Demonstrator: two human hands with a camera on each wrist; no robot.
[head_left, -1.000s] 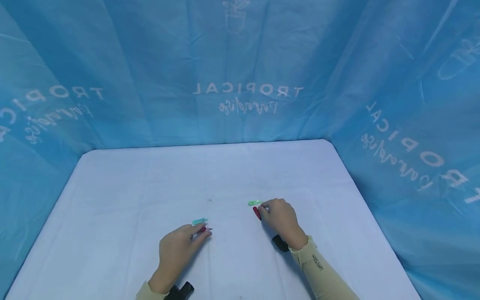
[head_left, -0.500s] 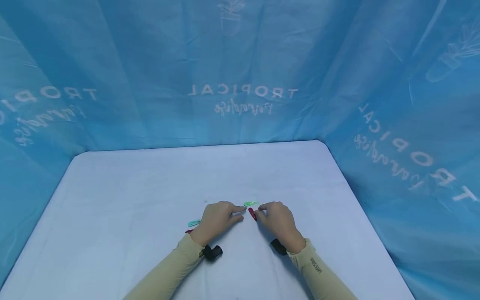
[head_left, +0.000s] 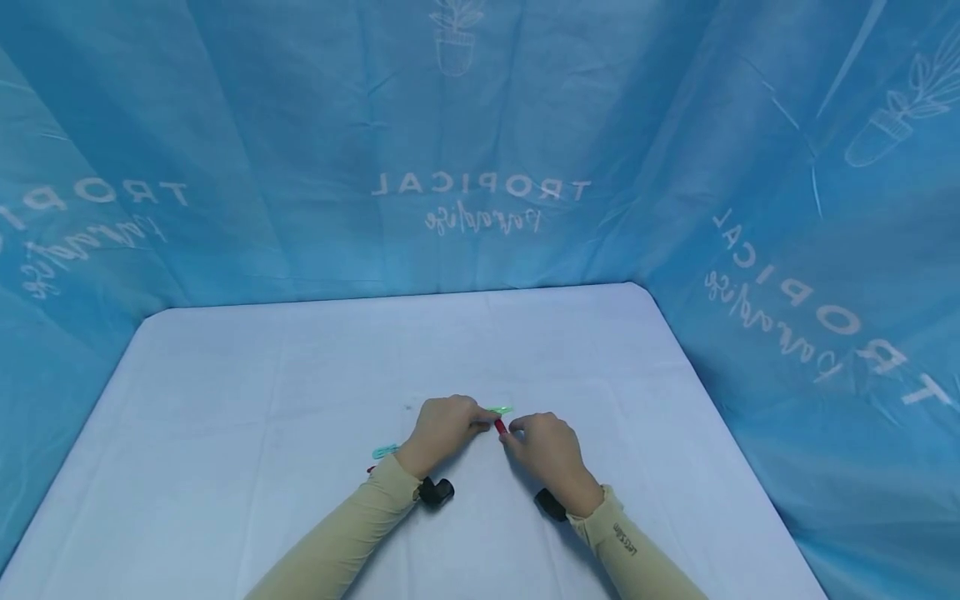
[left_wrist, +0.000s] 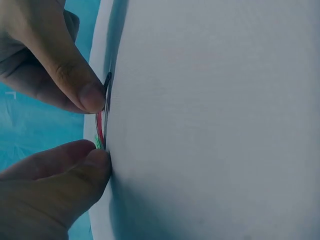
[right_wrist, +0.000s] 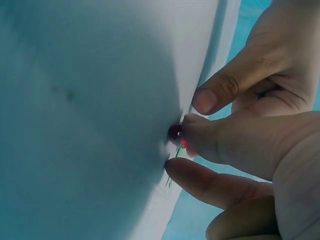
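A red snap hair clip (head_left: 501,427) is between both hands, low over the white table. My left hand (head_left: 448,429) pinches its far end with thumb and index finger. Thumb and fingertips of my right hand (head_left: 547,450) hold the near end. Seen from the left wrist, the red hair clip (left_wrist: 100,125) spans the two hands, its thin dark metal standing slightly apart. In the right wrist view my right hand's thumb hides most of it. Just beyond lies a green hair clip (head_left: 504,409), partly behind my left fingertips.
A teal hair clip (head_left: 385,451) lies left of my left wrist. Beside it a bit of another red clip (head_left: 371,469) shows from under the sleeve. A blue printed curtain (head_left: 480,242) surrounds the white table (head_left: 225,400) at the back and sides.
My left hand has left the red clip near the teal one and moved right to the other red clip. My right hand has stayed about there, shifting slightly.
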